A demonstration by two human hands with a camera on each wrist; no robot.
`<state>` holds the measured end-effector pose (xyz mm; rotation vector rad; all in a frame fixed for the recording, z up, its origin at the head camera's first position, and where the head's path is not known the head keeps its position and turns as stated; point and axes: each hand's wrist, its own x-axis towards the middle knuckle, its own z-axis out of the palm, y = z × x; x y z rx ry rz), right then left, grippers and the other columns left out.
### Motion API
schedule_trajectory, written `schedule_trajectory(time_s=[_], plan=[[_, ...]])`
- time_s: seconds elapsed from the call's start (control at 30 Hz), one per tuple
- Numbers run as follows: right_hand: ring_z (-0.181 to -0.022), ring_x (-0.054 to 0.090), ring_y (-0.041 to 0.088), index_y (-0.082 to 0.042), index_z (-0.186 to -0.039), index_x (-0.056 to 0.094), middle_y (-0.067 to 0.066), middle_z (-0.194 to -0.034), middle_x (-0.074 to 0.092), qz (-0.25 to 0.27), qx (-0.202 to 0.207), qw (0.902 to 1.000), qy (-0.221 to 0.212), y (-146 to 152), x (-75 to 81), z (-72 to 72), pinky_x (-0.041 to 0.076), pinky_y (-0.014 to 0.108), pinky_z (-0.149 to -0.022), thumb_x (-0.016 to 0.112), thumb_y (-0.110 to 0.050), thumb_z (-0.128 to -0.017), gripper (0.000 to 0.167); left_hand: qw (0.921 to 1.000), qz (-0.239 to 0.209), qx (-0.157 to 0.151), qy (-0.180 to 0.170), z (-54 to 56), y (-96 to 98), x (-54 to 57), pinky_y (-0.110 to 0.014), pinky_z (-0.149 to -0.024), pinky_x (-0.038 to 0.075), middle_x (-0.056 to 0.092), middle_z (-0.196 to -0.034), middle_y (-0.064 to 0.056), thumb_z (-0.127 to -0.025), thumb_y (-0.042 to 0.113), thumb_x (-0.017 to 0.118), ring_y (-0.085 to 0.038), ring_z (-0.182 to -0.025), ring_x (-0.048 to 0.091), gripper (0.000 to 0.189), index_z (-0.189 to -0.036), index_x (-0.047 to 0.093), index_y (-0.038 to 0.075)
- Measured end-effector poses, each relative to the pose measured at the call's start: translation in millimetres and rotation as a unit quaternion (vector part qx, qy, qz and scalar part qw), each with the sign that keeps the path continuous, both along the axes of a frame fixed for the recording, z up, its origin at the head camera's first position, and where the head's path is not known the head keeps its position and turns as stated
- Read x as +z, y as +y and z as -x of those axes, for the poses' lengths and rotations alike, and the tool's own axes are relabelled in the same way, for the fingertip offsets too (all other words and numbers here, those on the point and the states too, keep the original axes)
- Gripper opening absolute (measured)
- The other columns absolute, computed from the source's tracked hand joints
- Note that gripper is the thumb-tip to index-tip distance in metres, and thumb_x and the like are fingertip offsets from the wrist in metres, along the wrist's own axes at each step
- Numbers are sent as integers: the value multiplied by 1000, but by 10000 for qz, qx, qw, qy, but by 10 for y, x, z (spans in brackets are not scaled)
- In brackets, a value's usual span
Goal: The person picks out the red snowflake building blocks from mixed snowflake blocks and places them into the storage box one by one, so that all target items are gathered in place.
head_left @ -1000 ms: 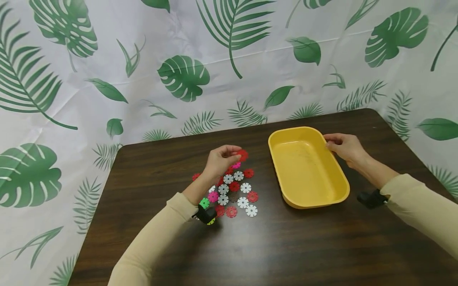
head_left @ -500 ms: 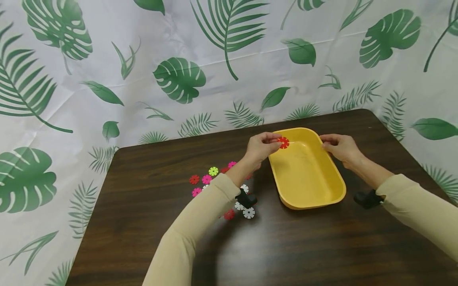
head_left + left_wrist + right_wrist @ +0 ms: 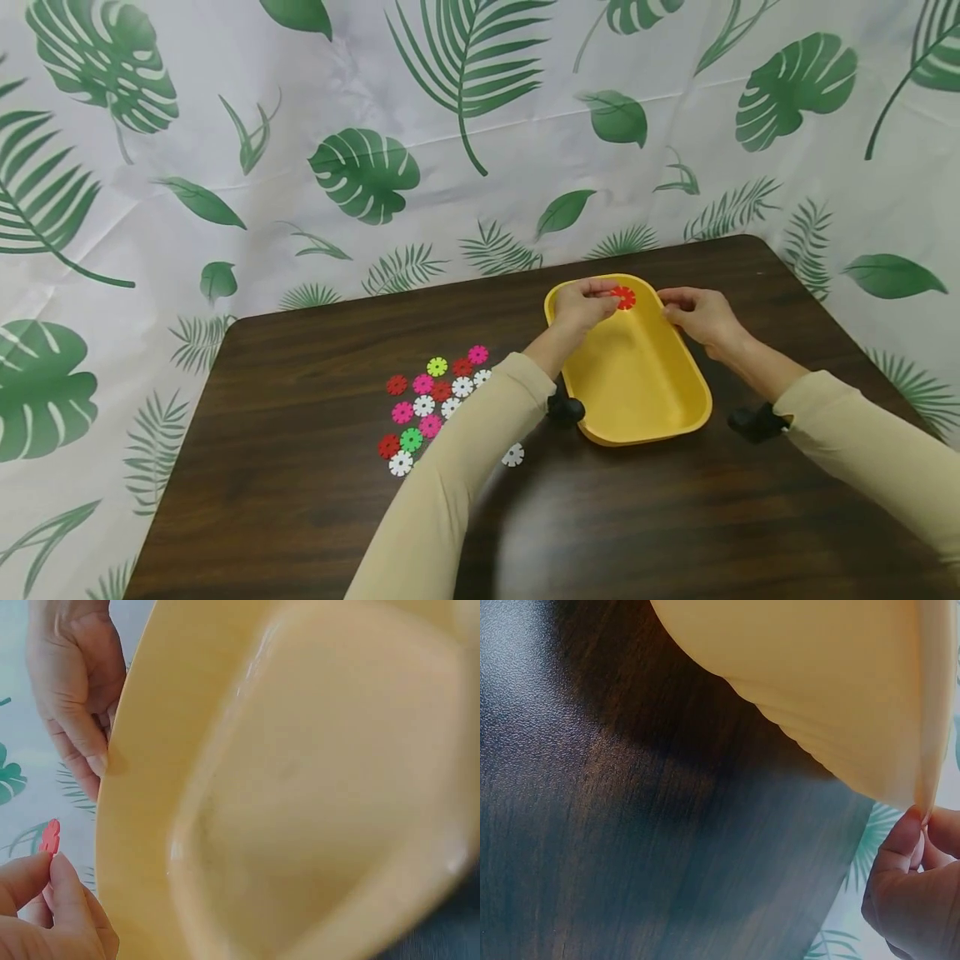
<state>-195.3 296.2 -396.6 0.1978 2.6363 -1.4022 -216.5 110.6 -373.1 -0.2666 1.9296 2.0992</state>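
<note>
Between thumb and fingers my left hand (image 3: 582, 307) pinches a red notched disc (image 3: 624, 297), held over the far end of the yellow tray (image 3: 637, 383). In the left wrist view the disc (image 3: 51, 836) shows edge-on above the fingertips. My right hand (image 3: 705, 317) grips the tray's far right rim, and the right wrist view has its thumb and fingers (image 3: 900, 851) pinching that rim. No discs show on the visible part of the tray's floor. To the left, several flat notched discs (image 3: 423, 406) in red, pink, white, green and yellow lie on the table, some hidden behind my left forearm.
The dark wood-grain table (image 3: 300, 467) ends at a back edge against a white cloth (image 3: 285, 167) printed with green leaves. Black wrist cameras (image 3: 566, 411) are strapped to both wrists, the left one overlapping the tray's near left side in the head view.
My left hand has carried the red disc from the pile rightward to above the tray. The right hand has kept its hold on the rim. The head view has shifted slightly.
</note>
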Motion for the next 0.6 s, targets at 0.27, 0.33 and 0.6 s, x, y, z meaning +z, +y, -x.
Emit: schedule_trajectory(time_s=[0.27, 0.33, 0.6], plan=[[-83, 55, 10, 17, -144, 46, 24, -114, 57, 15, 12, 10000, 45, 0, 10, 2, 53, 13, -67, 52, -1, -106, 42, 9974, -16, 609, -384, 21, 154, -15, -41, -95, 60, 73, -93, -14, -91, -12, 71, -13, -72, 63, 16, -103, 78, -4], [-84, 55, 12, 17, -144, 47, 25, -115, 57, 2, 12, 10000, 53, -1, 8, 0, 53, 13, -67, 52, -1, -106, 42, 9967, -10, 689, -436, 25, 175, -21, -40, -94, 60, 73, -91, -13, -91, -12, 70, -13, -72, 62, 16, -102, 78, -4], [-85, 56, 13, 16, -145, 46, 26, -117, 59, -52, 131, 9999, 47, 24, 12, 1, 53, 14, -67, 53, -3, -107, 44, 9928, 189, 965, -686, 121, 294, -100, -33, -85, 63, 75, -93, -11, -88, -11, 74, -17, -77, 70, 14, -96, 79, -1]])
